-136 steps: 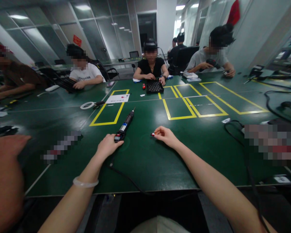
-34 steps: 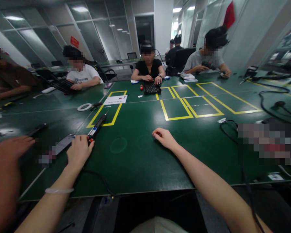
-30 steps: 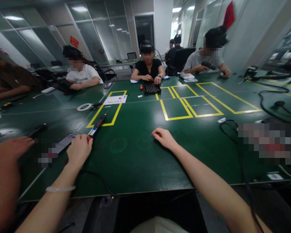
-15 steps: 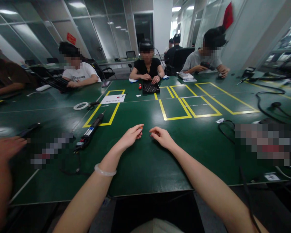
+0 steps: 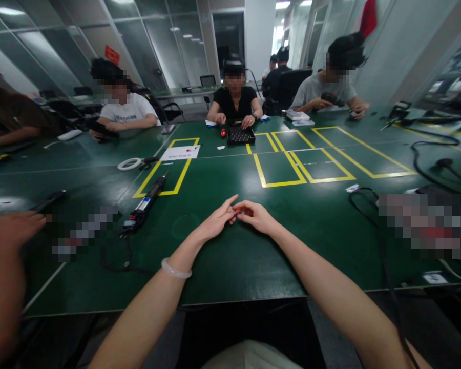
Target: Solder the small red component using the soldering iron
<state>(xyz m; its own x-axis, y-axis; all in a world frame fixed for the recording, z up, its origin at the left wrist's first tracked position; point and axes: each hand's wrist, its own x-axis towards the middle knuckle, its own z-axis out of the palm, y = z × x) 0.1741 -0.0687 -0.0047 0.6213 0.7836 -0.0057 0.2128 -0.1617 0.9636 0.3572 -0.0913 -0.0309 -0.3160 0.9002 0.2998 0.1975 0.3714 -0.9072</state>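
Observation:
My left hand (image 5: 218,219) and my right hand (image 5: 258,217) meet above the green table (image 5: 215,271), near its middle. Between their fingertips is a small red and grey object (image 5: 236,212), too small to name and partly hidden by the fingers. Both hands pinch at it. A pale bracelet (image 5: 175,268) is around my left wrist. An electric screwdriver (image 5: 148,202) lies left of my left hand, its tip towards the far side.
Yellow tape outlines (image 5: 284,183) mark the table beyond my hands. A white sheet (image 5: 180,152) lies at left. Black cables (image 5: 384,256) run down the right side. Across sits a person at a black tray (image 5: 241,136); another person's hand (image 5: 17,228) is at far left.
My hands, apart before, have come together at the fingertips. The small object now shows between them. The person across has moved one hand off the black tray.

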